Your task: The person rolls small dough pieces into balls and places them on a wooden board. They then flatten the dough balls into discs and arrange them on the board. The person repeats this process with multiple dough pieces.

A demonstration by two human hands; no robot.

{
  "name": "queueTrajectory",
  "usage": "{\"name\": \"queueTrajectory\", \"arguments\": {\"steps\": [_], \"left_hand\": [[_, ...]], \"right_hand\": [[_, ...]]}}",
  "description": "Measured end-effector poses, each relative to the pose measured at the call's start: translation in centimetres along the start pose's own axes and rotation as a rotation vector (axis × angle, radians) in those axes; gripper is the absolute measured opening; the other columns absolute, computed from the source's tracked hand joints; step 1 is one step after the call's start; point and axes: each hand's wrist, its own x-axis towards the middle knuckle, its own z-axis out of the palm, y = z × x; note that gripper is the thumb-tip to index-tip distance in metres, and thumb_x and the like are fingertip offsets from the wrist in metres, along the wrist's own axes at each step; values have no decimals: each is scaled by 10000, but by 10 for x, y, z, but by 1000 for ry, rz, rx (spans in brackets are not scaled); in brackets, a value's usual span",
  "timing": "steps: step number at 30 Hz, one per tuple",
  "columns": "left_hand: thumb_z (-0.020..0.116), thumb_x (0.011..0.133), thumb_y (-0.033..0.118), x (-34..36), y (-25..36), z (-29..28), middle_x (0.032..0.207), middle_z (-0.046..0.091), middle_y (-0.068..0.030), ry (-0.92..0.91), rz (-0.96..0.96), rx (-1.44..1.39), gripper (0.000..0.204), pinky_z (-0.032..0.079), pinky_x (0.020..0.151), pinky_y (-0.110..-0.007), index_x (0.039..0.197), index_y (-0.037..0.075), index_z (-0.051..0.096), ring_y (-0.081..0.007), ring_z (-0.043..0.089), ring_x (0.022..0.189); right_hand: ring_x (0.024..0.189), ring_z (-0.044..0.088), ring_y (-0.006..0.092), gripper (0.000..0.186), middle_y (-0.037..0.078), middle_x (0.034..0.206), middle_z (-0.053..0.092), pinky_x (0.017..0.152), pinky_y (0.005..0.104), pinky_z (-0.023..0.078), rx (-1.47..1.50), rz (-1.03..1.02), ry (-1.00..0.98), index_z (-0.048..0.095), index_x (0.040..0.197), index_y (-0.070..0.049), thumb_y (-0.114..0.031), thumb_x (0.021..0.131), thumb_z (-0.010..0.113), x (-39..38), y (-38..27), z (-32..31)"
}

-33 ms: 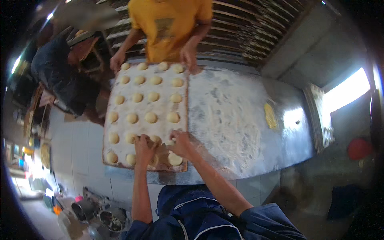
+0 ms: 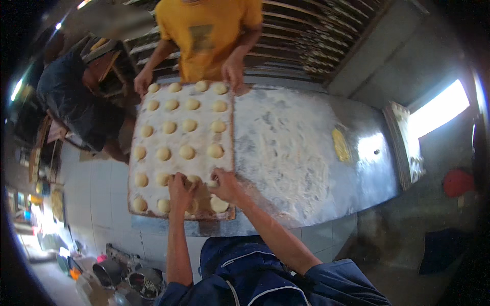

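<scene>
soft, pale dough balls (image 2: 187,152) set out in rows on a flour-dusted board (image 2: 199,166), smooth on top, rounded like low domes, cream against the powdery white. round from above, alike in every direction; columns running away from the near edge toward the far one. lower, paler and flatter than the rest: a disc (image 2: 219,204) at the near right corner. board oblong, brown along its edges, lying flat on the left part of the bench (image 2: 365,122), long axis from near side to far side, across the bench's own left-to-right length. left grip (image 2: 181,189) over the near part of the board, fingers bent and partly closed, thumb side against or just beside a ball in the second row from the near edge; cannot tell whether pinching it. right grip (image 2: 226,186) just to the right, curled, fingertips down by a piece of dough in the same row, mostly hidden; cannot tell how far closed or whether holding it. to the right of the board, streaky, matte flour (image 2: 286,148) over the grey bench top, then a glossy yellow oblong (image 2: 341,145) pointing roughly near to far. at the board's far corners, the hands (image 2: 234,71) of a co-worker (image 2: 206,35) in a yellow shirt.
</scene>
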Motion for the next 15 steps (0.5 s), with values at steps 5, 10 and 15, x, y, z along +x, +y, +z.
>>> {"name": "queueTrajectory", "arguments": {"steps": [5,10,15], "left_hand": [[844,785,75,-2,78,16,803,642,-140,-52,-32,-327,355,519,655,-403,991,10,563,-326,659,719],[809,845,127,-12,183,132,939,697,-178,-233,247,-424,348,562,756,-416,1130,20,639,-360,701,861],[659,980,224,-18,213,186,1196,668,-226,-41,348,-74,308,472,957,-524,1191,2,634,-459,599,1146]], "right_hand": [[915,723,386,439,228,993,731,790,455,563,264,12,268,676,1151,-54,-222,789,861,-73,51,-74],[1019,684,399,357,230,1091,706,873,464,540,-51,238,395,694,1177,-57,-126,842,796,-126,140,-187],[1294,496,457,531,283,1341,559,1106,507,389,-349,119,460,570,1332,57,-207,899,726,-148,157,-210]]}}
